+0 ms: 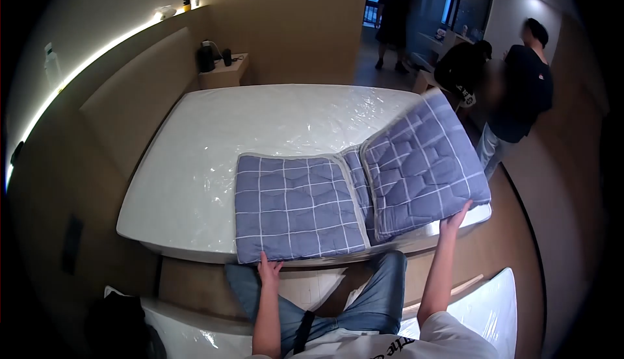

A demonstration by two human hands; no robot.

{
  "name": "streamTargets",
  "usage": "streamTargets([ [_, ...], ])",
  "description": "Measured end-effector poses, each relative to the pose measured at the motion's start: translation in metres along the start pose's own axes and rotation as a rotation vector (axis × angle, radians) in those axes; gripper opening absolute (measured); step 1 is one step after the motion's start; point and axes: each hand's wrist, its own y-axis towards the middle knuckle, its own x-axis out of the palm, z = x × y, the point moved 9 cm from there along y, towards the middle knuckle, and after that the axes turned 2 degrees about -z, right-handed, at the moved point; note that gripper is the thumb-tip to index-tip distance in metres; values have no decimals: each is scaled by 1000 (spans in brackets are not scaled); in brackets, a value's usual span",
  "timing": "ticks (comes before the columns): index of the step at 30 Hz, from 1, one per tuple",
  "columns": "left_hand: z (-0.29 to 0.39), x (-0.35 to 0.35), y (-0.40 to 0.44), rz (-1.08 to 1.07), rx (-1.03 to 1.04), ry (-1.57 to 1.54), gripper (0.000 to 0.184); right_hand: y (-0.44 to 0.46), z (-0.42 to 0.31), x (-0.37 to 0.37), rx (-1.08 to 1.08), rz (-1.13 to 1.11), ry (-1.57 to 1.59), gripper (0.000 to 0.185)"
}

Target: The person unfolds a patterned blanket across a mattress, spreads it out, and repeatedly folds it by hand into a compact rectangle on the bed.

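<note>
A blue-grey quilted mattress pad (296, 206) with white check lines lies folded on the near side of a plastic-wrapped mattress (188, 144). Its right-hand panel (422, 164) is lifted and tilted, and a narrow strip joins it to the flat left part. My right hand (456, 219) grips the near edge of that raised panel, fingers partly hidden by it. At the near left corner, my left hand (270, 268) pinches the pad's edge, one digit on top and the others below the rim.
Behind my legs lies another plastic-wrapped mattress (461, 310). A nightstand (224, 73) with dark devices stands beside the headboard (146, 96). Beyond the bed's right side are a standing person (520, 92), a bent-over person (461, 70) and another person (393, 21) near the doorway.
</note>
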Motion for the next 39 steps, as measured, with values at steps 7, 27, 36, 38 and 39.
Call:
streamTargets([
  [7, 25, -1, -25, 276, 172, 98, 51, -49, 90, -240, 525, 451, -316, 104],
  [27, 108, 31, -84, 633, 721, 186, 49, -74, 121, -199, 680, 19, -675, 32],
  [36, -129, 158, -116, -146, -125, 309, 37, -156, 218, -216, 884, -773, -1221, 27],
  [38, -159, 173, -97, -129, -225, 273, 42, -154, 234, -247, 836, -862, -1251, 26],
  [39, -151, 190, -98, -98, -195, 333, 42, -153, 240, -250, 781, -896, -1274, 25],
])
